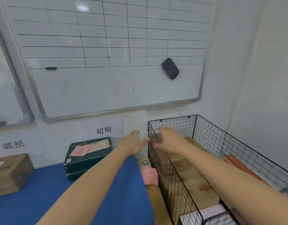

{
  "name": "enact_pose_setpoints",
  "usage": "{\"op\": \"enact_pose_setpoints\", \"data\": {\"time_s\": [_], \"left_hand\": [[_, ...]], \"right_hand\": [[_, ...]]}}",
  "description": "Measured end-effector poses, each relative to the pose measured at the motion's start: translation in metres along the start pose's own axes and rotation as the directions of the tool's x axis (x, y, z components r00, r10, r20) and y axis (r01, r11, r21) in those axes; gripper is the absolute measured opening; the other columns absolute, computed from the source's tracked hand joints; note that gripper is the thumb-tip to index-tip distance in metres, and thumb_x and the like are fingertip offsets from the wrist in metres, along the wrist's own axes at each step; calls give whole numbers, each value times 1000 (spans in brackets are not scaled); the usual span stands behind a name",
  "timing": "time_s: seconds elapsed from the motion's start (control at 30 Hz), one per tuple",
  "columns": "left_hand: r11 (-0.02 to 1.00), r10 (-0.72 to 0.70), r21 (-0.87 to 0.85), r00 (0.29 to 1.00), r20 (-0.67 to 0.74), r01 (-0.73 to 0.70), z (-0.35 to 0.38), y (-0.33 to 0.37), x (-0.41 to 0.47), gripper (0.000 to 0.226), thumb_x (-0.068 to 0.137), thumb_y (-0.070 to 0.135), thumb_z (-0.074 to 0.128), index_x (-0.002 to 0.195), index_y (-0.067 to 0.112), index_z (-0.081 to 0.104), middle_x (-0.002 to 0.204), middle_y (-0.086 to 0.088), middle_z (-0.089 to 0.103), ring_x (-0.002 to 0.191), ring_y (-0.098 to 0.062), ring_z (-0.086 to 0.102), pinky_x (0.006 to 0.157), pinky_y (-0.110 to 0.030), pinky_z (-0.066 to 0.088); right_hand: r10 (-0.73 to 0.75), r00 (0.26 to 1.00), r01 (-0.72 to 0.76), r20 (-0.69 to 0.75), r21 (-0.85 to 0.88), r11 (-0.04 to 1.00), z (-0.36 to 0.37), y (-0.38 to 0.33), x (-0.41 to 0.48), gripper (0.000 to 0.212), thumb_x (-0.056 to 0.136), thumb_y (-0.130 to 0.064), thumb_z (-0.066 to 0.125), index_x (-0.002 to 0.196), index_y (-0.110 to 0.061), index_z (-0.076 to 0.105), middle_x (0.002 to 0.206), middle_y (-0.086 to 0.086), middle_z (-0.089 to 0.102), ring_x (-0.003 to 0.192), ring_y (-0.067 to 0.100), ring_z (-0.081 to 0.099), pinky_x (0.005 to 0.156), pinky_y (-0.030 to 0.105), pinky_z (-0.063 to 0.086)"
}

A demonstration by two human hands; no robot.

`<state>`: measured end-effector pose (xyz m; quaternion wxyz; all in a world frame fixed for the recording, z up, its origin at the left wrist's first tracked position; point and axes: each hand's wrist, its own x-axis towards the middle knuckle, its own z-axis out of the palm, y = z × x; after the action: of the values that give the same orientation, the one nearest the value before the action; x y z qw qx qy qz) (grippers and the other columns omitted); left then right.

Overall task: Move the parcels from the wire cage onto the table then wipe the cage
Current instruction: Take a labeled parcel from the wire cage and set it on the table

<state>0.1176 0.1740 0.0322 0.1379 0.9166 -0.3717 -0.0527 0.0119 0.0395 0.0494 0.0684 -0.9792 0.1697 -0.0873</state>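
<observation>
Head view, read from the left of the frame: a brown box [9, 172] and a dark green box [89, 154] sit on the blue counter [47, 197], perhaps parcels already moved. At centre the left hand [133, 143] is spread empty beside the wire cage [166, 172]. The right hand [169, 138], fingers apart, holds nothing above the cardboard parcels [193, 181] inside, so unloading looks unfinished and wiping not begun.

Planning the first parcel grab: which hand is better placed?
Right. The right hand is already over the wire cage, above the brown parcels; the left hand is outside the cage's left wall.
</observation>
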Motion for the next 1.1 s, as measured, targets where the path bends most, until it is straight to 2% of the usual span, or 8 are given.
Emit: {"op": "enact_pose_setpoints", "data": {"time_s": [0.1, 0.2, 0.4, 0.53, 0.7, 0.8, 0.9, 1.1], "left_hand": [[997, 80, -14, 994, -69, -81, 12, 56, 16, 70, 95, 58, 33, 146, 10, 27, 151, -7, 31, 135, -25, 36, 109, -40, 32], [994, 105, 16, 990, -89, -104, 27, 110, 32, 70, 94, 60, 33, 145, 11, 30, 150, -7, 32, 135, -25, 35, 109, -42, 32], [1000, 24, 7, 1000, -8, -24, 62, 192, 69, 76, 94, 63, 30, 148, 10, 24, 156, -8, 24, 140, -28, 28, 113, -47, 26], [996, -17, 86, 999, -32, 20, 72, 220, 82, 75, 94, 64, 24, 149, 13, 24, 156, -8, 24, 141, -27, 27, 116, -49, 17], [980, -119, 163, 993, 3, 117, 90, 208, 90, 79, 93, 65, 24, 150, 10, 18, 156, -10, 22, 143, -27, 22, 115, -47, 18], [960, -177, 224, 984, 32, 166, 98, 194, 99, 81, 94, 63, 26, 150, 7, 14, 157, -13, 18, 144, -29, 17, 116, -46, 14], [950, -210, 249, 976, 58, 190, 105, 180, 116, 82, 94, 63, 26, 151, 5, 11, 158, -12, 11, 146, -29, 11, 117, -45, 12], [948, -258, 226, 955, 144, 222, 123, 146, 154, 82, 95, 62, 24, 149, 2, 16, 156, -17, 17, 144, -32, 15, 117, -46, 17]], "right_hand": [[46, 997, -45, -55, 18, 999, -17, 48, -14, 76, 85, -47, 63, 147, -17, 30, 145, 8, 42, 132, 26, 40, 108, 44, 37], [98, 992, -97, -73, 23, 995, -30, 104, -29, 76, 86, -45, 62, 149, -18, 28, 148, 7, 40, 134, 25, 38, 109, 44, 35], [96, 995, -97, -37, -34, 995, -44, 209, -41, 72, 87, -46, 59, 147, -16, 31, 146, 7, 42, 133, 24, 40, 106, 40, 38], [62, 998, -62, 19, -42, 997, -40, 253, -28, 68, 86, -48, 59, 142, -17, 37, 141, 8, 46, 129, 25, 43, 104, 44, 40], [15, 991, -9, 129, -51, 999, -19, 265, -7, 65, 86, -40, 62, 141, -13, 39, 140, 8, 47, 128, 25, 45, 103, 42, 40], [-23, 979, 29, 203, -26, 999, -5, 261, 13, 57, 84, -37, 63, 134, -15, 46, 130, 4, 57, 117, 22, 53, 99, 43, 42], [-41, 976, 44, 215, -9, 999, 14, 257, 36, 59, 84, -38, 60, 135, -14, 45, 127, 3, 59, 113, 23, 56, 93, 41, 46], [-53, 966, 50, 251, 19, 999, 50, 240, 82, 54, 85, -46, 59, 127, -14, 49, 128, 5, 58, 116, 27, 54, 95, 44, 46]]}}
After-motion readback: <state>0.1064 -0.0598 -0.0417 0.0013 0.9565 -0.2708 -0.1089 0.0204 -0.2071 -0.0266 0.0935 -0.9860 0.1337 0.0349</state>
